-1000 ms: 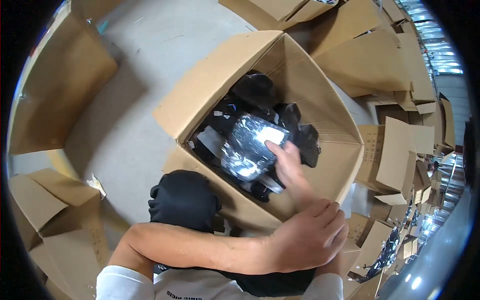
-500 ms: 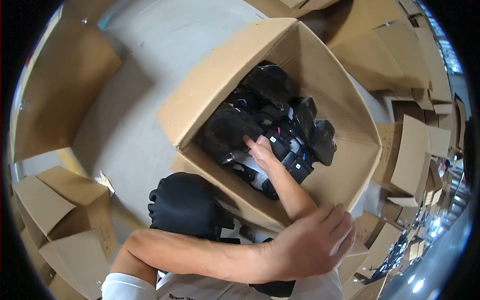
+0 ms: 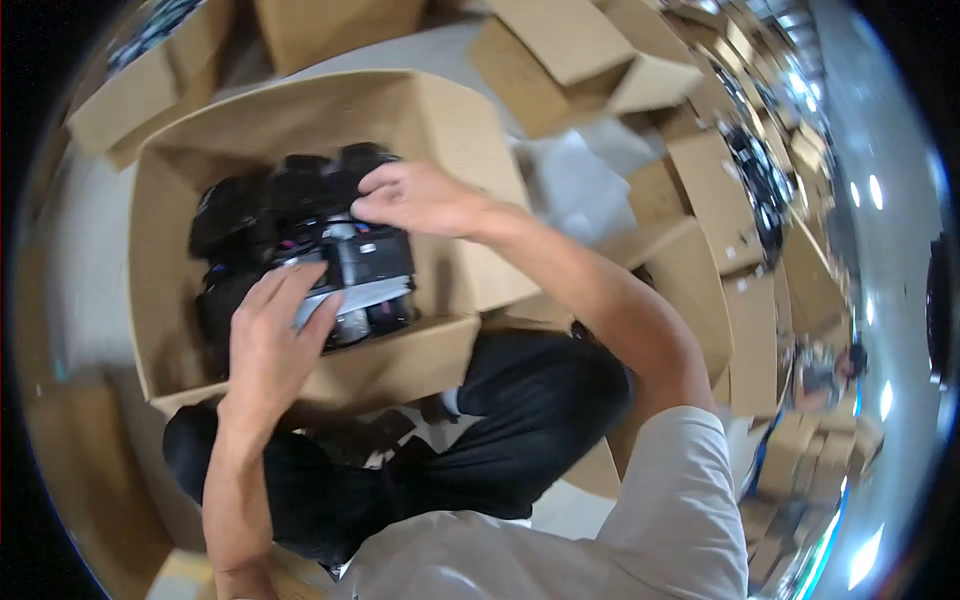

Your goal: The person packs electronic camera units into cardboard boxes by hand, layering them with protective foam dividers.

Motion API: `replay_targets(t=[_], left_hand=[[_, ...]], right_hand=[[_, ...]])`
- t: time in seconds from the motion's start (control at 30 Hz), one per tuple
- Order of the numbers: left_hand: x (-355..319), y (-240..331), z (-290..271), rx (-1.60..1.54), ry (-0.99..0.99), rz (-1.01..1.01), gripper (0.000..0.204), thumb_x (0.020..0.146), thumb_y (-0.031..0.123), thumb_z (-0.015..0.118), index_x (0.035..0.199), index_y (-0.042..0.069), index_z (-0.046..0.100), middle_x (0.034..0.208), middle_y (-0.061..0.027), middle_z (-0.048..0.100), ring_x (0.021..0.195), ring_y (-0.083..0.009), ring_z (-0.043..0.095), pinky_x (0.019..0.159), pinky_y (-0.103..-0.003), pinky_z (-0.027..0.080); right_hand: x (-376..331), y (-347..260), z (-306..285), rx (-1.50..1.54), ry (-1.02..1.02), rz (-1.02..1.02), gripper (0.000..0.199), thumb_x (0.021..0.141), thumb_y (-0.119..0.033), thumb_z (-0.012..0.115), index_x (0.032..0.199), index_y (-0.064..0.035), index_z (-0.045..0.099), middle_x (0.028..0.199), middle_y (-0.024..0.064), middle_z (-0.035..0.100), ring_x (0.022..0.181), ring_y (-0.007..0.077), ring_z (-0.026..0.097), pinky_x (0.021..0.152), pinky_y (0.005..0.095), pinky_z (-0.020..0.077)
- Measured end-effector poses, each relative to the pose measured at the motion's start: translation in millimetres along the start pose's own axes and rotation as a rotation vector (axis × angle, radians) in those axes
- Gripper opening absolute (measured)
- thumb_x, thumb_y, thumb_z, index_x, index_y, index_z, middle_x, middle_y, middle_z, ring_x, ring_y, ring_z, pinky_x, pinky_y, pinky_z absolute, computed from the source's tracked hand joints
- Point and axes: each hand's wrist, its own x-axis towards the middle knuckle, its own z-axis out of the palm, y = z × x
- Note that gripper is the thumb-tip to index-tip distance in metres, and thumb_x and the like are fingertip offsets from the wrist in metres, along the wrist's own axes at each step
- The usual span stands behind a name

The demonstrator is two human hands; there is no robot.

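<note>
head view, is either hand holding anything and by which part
The left hand is at the left end of a pale strip, but whether it grips cannot be told; nothing visibly held in the right hand.

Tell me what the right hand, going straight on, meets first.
Probably the black wrapped bundle at the far right inside the cardboard box; depth is unclear, so the right hand might pass above.

The grey floor (image 3: pixel 90 262) has a big brown box (image 3: pixel 400 362) on it. Black things (image 3: pixel 228 217) lie close together inside the box. More brown boxes (image 3: pixel 565 40) and a thin white sheet (image 3: pixel 575 185) are on the floor too.
</note>
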Motion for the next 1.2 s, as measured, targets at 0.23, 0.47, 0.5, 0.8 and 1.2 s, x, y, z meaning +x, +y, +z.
replay_targets(t=[0.23, 0.47, 0.5, 0.8, 1.2], left_hand=[[-31, 7, 86, 0.353, -0.671, 0.148, 0.051, 0.079, 0.032, 0.081, 0.115, 0.0, 0.065, 0.104, -0.0179, 0.07, 0.095, -0.037, 0.068, 0.082, -0.043, 0.055], [-26, 20, 111, 0.501, -0.513, 0.176, 0.05, 0.077, 0.035, 0.082, 0.111, 0.001, 0.067, 0.1, -0.0164, 0.072, 0.088, -0.0332, 0.071, 0.075, -0.041, 0.056], [-24, 20, 117, 0.468, -0.522, 0.169, 0.05, 0.077, 0.034, 0.083, 0.11, 0.001, 0.068, 0.1, -0.0168, 0.072, 0.087, -0.0336, 0.071, 0.075, -0.041, 0.056], [-25, 24, 127, 0.455, -0.448, 0.173, 0.051, 0.074, 0.033, 0.086, 0.107, -0.002, 0.069, 0.1, -0.018, 0.072, 0.088, -0.0343, 0.071, 0.077, -0.04, 0.057], [-30, 19, 118, 0.491, -0.455, 0.167, 0.05, 0.078, 0.047, 0.079, 0.104, 0.006, 0.066, 0.088, -0.0127, 0.07, 0.083, -0.0288, 0.071, 0.07, -0.04, 0.056]], right_hand=[[-307, 77, -149, 0.194, 0.887, 0.151, 0.041, 0.099, -0.029, 0.063, 0.123, 0.0039, 0.062, 0.106, 0.0139, 0.071, 0.095, 0.0186, 0.069, 0.086, 0.0312, 0.0566], [-458, 341, -36, -0.289, 0.18, 0.978, 0.038, 0.089, -0.036, 0.069, 0.103, -0.0011, 0.074, 0.097, 0.0142, 0.075, 0.088, 0.0223, 0.07, 0.075, 0.0385, 0.0541], [-484, 363, -10, -0.229, 0.193, 0.89, 0.042, 0.089, -0.039, 0.07, 0.106, -0.0009, 0.073, 0.099, 0.014, 0.075, 0.088, 0.0232, 0.069, 0.077, 0.0404, 0.0535], [-403, 379, 27, -0.083, 0.744, 0.862, 0.071, 0.088, -0.046, 0.074, 0.127, 0.0089, 0.053, 0.12, 0.0259, 0.064, 0.107, 0.0384, 0.064, 0.09, 0.0447, 0.0501], [-376, 353, 5, 0.199, 0.69, 0.651, 0.051, 0.079, -0.014, 0.086, 0.121, 0.0031, 0.063, 0.107, 0.0112, 0.072, 0.098, 0.0225, 0.067, 0.088, 0.0382, 0.0529]])
